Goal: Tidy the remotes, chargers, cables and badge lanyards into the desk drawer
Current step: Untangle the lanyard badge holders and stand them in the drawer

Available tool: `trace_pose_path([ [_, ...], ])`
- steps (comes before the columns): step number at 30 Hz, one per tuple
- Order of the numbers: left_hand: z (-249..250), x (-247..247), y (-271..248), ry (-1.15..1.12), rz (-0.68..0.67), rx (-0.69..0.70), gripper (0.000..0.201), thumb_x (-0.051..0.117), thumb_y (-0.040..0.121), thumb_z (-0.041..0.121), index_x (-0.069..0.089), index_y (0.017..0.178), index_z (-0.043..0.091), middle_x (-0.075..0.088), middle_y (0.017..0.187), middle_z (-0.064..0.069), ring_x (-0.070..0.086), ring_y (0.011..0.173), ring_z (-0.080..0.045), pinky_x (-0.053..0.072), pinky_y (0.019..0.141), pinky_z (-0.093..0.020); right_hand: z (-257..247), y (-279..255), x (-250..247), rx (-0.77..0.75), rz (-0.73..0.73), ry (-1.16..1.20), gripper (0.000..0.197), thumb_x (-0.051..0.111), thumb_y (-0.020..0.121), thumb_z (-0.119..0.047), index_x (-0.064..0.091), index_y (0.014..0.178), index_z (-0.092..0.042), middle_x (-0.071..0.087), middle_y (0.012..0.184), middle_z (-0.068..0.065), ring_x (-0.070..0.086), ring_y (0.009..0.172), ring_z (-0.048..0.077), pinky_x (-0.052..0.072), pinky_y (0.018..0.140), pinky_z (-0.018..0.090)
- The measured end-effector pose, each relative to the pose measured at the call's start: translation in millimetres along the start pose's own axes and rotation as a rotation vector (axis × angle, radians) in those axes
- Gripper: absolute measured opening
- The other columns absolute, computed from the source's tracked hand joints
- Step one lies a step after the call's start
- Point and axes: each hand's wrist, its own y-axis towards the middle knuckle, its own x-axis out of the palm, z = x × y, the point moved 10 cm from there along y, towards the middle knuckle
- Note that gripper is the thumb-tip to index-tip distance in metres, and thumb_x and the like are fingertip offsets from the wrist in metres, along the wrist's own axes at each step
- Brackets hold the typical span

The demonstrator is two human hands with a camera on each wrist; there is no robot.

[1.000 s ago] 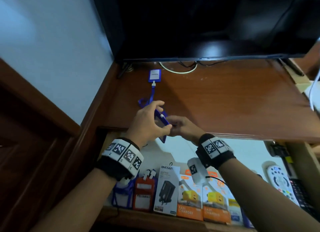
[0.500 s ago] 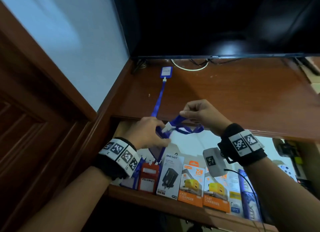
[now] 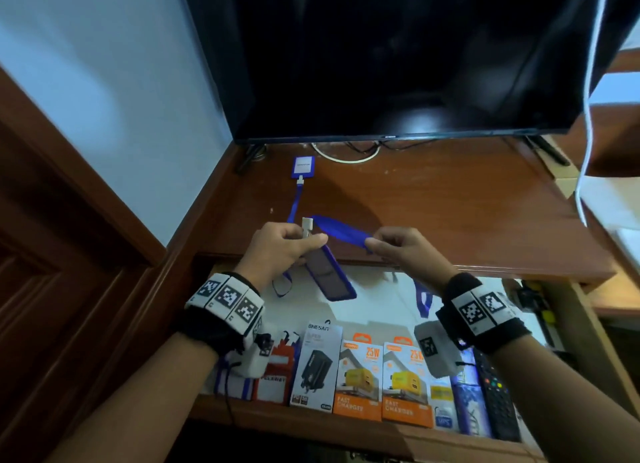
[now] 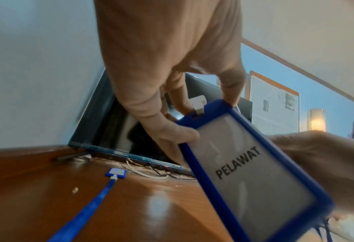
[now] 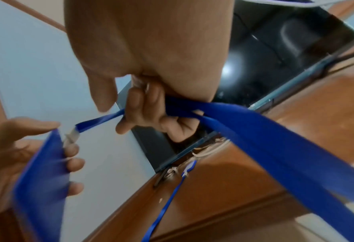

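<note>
Behind the hands [image 3: 280, 246], second badge [image 3: 304, 166].

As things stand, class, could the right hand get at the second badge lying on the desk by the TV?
Probably not yet: the right hand pinches the held lanyard. The way across the desk to the badge looks free.

The open drawer [image 3: 568, 310] is the landmark. Its front row is packed side by side: badges [image 3: 277, 369], charger boxes [image 3: 360, 379], then remotes [image 3: 495, 393] at its right end. Behind that row, the drawer's pale floor [image 3: 374, 303] lies bare, reachable from above. Over the drawer's back, both hands stretch a lanyard [image 3: 343, 232] across the desktop edge [image 3: 485, 265]. Beyond it, a second badge [image 3: 304, 166] and the TV [image 3: 398, 64] bound the desktop.
</note>
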Motion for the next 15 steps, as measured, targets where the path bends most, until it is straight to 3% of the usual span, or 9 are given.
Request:
trace_pose_path([
  [3, -7, 11, -1, -0.218, 0.084, -0.118, 0.026, 0.076, 0.078, 0.029, 0.069, 0.079, 0.004, 0.066, 0.081, -0.012, 0.065, 0.072, -0.017, 0.055, 0.06, -0.025, 7, -14, 13, 0.033, -0.001, 0.242, 0.048, 0.057, 0.089, -0.047, 0.051, 0.085, 0.0, 0.031, 0.061, -0.001, 0.026, 0.052, 0.01, 0.018, 0.052, 0.029],
  [5, -10, 17, -3, -0.361, 0.146, -0.177, 0.023, 0.074, 0.08, 0.026, 0.066, 0.079, 0.003, 0.066, 0.084, -0.015, 0.066, 0.076, -0.02, 0.059, 0.065, -0.029, 7, -18, 19, 0.003, -0.002, 0.242, 0.053, 0.058, 0.08, -0.052, 0.054, 0.092, 0.0, 0.041, 0.065, -0.002, 0.034, 0.053, 0.008, 0.025, 0.052, 0.022],
  [8, -15, 24, -4, -0.52, 0.201, -0.245, 0.02, 0.073, 0.081, 0.023, 0.064, 0.082, 0.005, 0.067, 0.095, -0.021, 0.068, 0.092, -0.027, 0.059, 0.073, -0.032, 2, -18, 24, -0.095, 0.031, 0.159, 0.021, 0.067, 0.088, -0.023, 0.062, 0.098, -0.006, 0.057, 0.077, -0.001, 0.052, 0.063, 0.002, 0.043, 0.06, 0.015],
  [10, -16, 29, -5, -0.576, 0.192, -0.278, 0.02, 0.073, 0.082, 0.024, 0.063, 0.083, 0.007, 0.067, 0.098, -0.02, 0.067, 0.097, -0.029, 0.059, 0.074, -0.032, 3, -12, 17, -0.13, 0.103, 0.123, 0.002, 0.061, 0.091, -0.008, 0.063, 0.091, -0.006, 0.056, 0.075, -0.001, 0.052, 0.064, 0.002, 0.044, 0.062, 0.017],
  [12, -20, 32, -5, -0.612, 0.145, -0.331, 0.019, 0.072, 0.083, 0.024, 0.061, 0.087, 0.009, 0.066, 0.095, -0.016, 0.067, 0.097, -0.03, 0.059, 0.072, -0.031, 6, -7, 12, -0.121, 0.129, 0.122, 0.007, 0.059, 0.091, -0.005, 0.064, 0.086, -0.006, 0.057, 0.072, -0.002, 0.052, 0.063, 0.003, 0.043, 0.061, 0.017],
  [15, -26, 37, -7, -0.639, 0.01, -0.392, 0.028, 0.072, 0.08, 0.027, 0.059, 0.099, 0.01, 0.063, 0.089, -0.009, 0.066, 0.088, -0.03, 0.058, 0.054, -0.025, 9, -2, 6, -0.094, 0.127, 0.122, 0.01, 0.061, 0.09, -0.005, 0.065, 0.084, 0.001, 0.057, 0.068, -0.001, 0.051, 0.062, 0.006, 0.042, 0.06, 0.018],
])
